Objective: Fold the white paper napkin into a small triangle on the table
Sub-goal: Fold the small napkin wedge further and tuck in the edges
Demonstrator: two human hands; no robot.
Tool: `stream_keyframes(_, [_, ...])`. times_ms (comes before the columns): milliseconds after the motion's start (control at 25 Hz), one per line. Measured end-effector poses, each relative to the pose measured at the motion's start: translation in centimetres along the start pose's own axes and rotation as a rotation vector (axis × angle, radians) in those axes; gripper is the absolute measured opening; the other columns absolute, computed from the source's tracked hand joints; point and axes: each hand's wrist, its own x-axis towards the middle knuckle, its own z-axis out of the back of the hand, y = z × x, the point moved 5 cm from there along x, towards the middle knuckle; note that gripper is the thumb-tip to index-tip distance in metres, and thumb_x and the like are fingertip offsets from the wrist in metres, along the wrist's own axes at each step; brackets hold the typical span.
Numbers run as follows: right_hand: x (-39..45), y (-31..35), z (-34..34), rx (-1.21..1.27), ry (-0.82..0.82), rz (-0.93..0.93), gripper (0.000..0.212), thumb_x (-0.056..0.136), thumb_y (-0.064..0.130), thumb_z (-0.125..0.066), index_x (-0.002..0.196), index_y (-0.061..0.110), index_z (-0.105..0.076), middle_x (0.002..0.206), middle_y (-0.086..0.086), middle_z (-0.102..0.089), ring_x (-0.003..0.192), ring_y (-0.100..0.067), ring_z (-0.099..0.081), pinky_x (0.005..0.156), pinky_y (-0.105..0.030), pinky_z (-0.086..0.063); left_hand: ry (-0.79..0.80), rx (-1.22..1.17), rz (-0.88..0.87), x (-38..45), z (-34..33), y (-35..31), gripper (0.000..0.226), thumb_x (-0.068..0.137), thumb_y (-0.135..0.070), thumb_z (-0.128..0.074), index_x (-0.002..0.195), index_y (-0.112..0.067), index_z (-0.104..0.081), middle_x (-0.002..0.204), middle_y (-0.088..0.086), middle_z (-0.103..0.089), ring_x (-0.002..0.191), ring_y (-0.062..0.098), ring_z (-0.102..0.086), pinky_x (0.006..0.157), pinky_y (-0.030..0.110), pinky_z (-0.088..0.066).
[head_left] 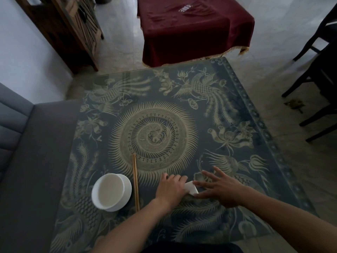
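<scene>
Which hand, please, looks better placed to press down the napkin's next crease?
Probably the right hand: its straight fingers hover at the napkin, while the left hand already lies on it, pinning it.

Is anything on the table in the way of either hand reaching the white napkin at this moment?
Nothing visible is. The left hand lies on the napkin and the right hand's fingers touch its right side. The bowl and chopsticks sit off to the left, apart from it.

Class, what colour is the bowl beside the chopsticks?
White: the bowl, left of the chopsticks, shows plainly in the head view.
</scene>
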Motion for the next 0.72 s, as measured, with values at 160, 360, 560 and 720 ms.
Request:
stream_keyframes(160, [-0.4, 0.4, -0.5, 0.016, -0.062, -0.027, 0.101, 0.086, 0.028, -0.064, 0.145, 0.057, 0.012, 0.162, 0.006, 0.016, 0.147, -0.036, 0.013, 0.113, -0.066, 0.002, 0.036, -0.128, 0.202, 1.8, -0.8, 0.3, 0.029, 0.091, -0.039, -0.056, 0.117, -0.027, -0.051, 0.116, -0.002, -0.063, 0.11, 0.022, -0.055, 0.097, 0.045, -0.032])
stream_keyframes(360, [-0.8, 1.0, -0.6, 0.065, -0.16, -0.031, 0.101, 0.082, 0.026, -0.068, 0.148, 0.052, 0.003, 0.164, -0.002, 0.006, 0.148, -0.038, 0.0, 0.114, -0.063, -0.011, 0.107, -0.341, 0.304, 2.4, -1.1, 1.1, 0.03, 0.08, -0.039, -0.069, 0.105, -0.032, -0.054, 0.103, -0.009, -0.065, 0.103, 0.016, -0.058, 0.091, 0.042, -0.035])
stream_keyframes(560, [-0.7, 1.3, -0.8, 0.15, -0.201, -0.012, 0.083, 0.083, 0.031, -0.061, 0.149, 0.047, -0.013, 0.163, -0.005, -0.012, 0.144, -0.035, -0.019, 0.112, -0.055, -0.026, 0.079, -0.424, 0.318, 1.8, -1.3, 0.6, 0.011, 0.085, -0.037, -0.062, 0.088, -0.03, -0.054, 0.098, -0.007, -0.049, 0.098, 0.016, -0.052, 0.081, 0.035, -0.043])
stream_keyframes(720, [-0.6, 0.6, 0.3, 0.282, -0.447, -0.155, 0.038, 0.087, 0.045, -0.041, 0.123, 0.038, -0.051, 0.136, 0.006, -0.053, 0.121, -0.02, -0.051, 0.092, -0.036, -0.046, 0.071, -0.469, 0.313, 1.5, -1.2, 0.5, 0.015, 0.089, -0.038, -0.062, 0.088, -0.028, -0.052, 0.096, -0.007, -0.059, 0.09, 0.016, -0.057, 0.08, 0.036, -0.044])
